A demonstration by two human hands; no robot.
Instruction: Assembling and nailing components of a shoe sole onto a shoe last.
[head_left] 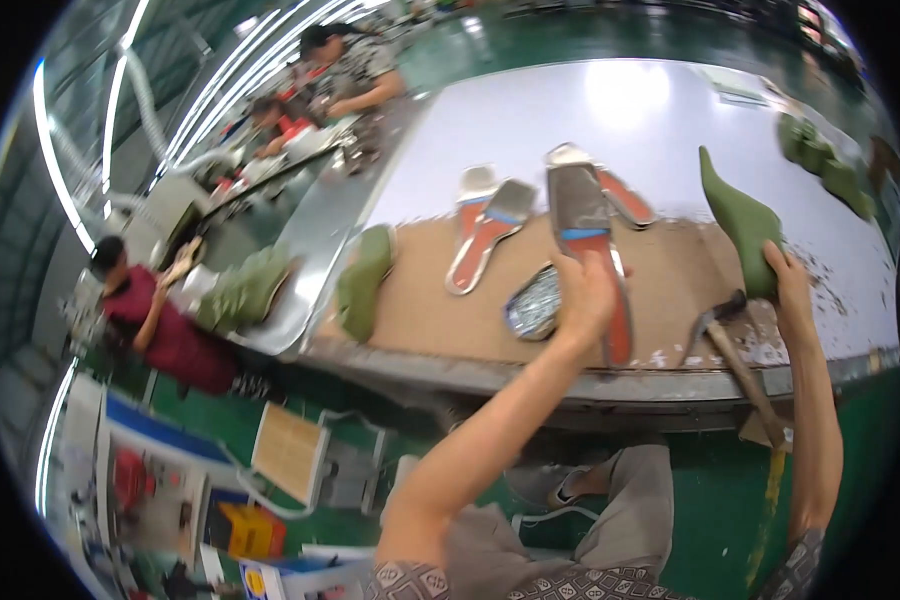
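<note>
Patterned sleeves (pixel 410 582): worn nearest the camera, with grey trousers (pixel 625 505) seen below the table edge.
Left hand (pixel 587 290): closed around a grey-and-red insole (pixel 581 200) near its blue band; the fingertips beneath are hidden.
Right hand (pixel 788 280): wrapped around the thick lower end of a green shoe last (pixel 745 225), whose narrow end is pointed upward, apart from the insole.
Cardboard sheet (pixel 420 315): laid along the near edge of the white tabletop (pixel 490 110); a crumpled foil-like lump (pixel 533 305) is placed just beside the left hand, and two overlapping insoles (pixel 493 222) are set farther left.
Hammer (pixel 742 375): rested at the table edge, its wooden handle overhanging near the right forearm.
Spare lasts: one (pixel 367 283) is stood at the cardboard's left side; more (pixel 820 165) are grouped at the far right.
Good handling: the last is judged best gripped by its thick end, with the narrow part left uncovered; the insole is best held lightly by its edges, so that creasing is avoided. Crumbs (pixel 825 278) should be kept off both, and the hammer handle should not be knocked by the forearm.
</note>
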